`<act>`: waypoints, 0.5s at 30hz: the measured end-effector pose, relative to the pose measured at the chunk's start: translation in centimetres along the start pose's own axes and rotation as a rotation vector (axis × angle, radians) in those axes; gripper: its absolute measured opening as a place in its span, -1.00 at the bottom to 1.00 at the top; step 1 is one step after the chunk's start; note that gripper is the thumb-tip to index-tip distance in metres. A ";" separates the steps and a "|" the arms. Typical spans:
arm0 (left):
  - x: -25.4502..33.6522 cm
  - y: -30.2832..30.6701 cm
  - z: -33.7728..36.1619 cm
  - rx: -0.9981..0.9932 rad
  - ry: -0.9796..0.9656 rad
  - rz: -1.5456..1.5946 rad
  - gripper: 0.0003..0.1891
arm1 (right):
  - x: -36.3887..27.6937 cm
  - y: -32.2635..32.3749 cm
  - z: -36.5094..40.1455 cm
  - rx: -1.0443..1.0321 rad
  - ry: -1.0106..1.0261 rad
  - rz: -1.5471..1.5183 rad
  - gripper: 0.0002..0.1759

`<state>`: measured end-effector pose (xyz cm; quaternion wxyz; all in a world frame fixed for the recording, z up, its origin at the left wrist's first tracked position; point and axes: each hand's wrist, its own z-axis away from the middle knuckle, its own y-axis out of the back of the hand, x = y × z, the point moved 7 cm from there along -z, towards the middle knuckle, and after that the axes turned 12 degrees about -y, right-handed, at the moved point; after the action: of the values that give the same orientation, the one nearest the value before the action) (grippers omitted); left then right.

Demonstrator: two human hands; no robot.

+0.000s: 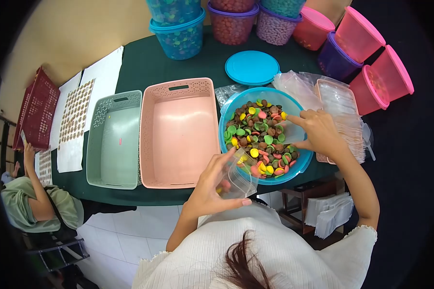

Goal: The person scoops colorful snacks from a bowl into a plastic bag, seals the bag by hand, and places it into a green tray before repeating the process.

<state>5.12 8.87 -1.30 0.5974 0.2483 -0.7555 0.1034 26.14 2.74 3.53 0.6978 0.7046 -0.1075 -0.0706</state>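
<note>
My left hand (211, 180) holds a clear plastic pouch (241, 179) by its sides at the near edge of the blue bowl (300, 169). A few coloured pieces show through the pouch. Round, shell-shaped chocolate pieces (254, 152) in brown, green, yellow and pink fill much of the bowl. Over the bowl's right side, my right hand (324, 134) has thumb and forefinger around a translucent, cup-like piece (291, 132). Its exact kind is hard to make out against the chocolates.
Left of the bowl stand a pink basket (181, 139) and a grey-green basket (112, 151). A blue lid (252, 67) lies behind it. Packed pouches fill a tray (340, 96) at right. Tubs (178, 41) line the back. Another person (38, 202) works at far left.
</note>
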 end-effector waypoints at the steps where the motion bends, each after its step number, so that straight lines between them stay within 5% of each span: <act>1: 0.1 0.0 0.1 0.019 -0.014 0.003 0.03 | 0.3 -0.2 -0.2 -0.028 -0.008 -0.018 -0.35; 15: 0.7 0.5 2.4 0.302 -0.010 -0.111 0.02 | 0.8 -0.3 -1.3 0.161 0.053 -0.176 -0.38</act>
<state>2.71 8.00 -1.22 0.5541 0.3773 -0.7196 0.1813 27.25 3.82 3.27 0.6326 0.7668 -0.0320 -0.1037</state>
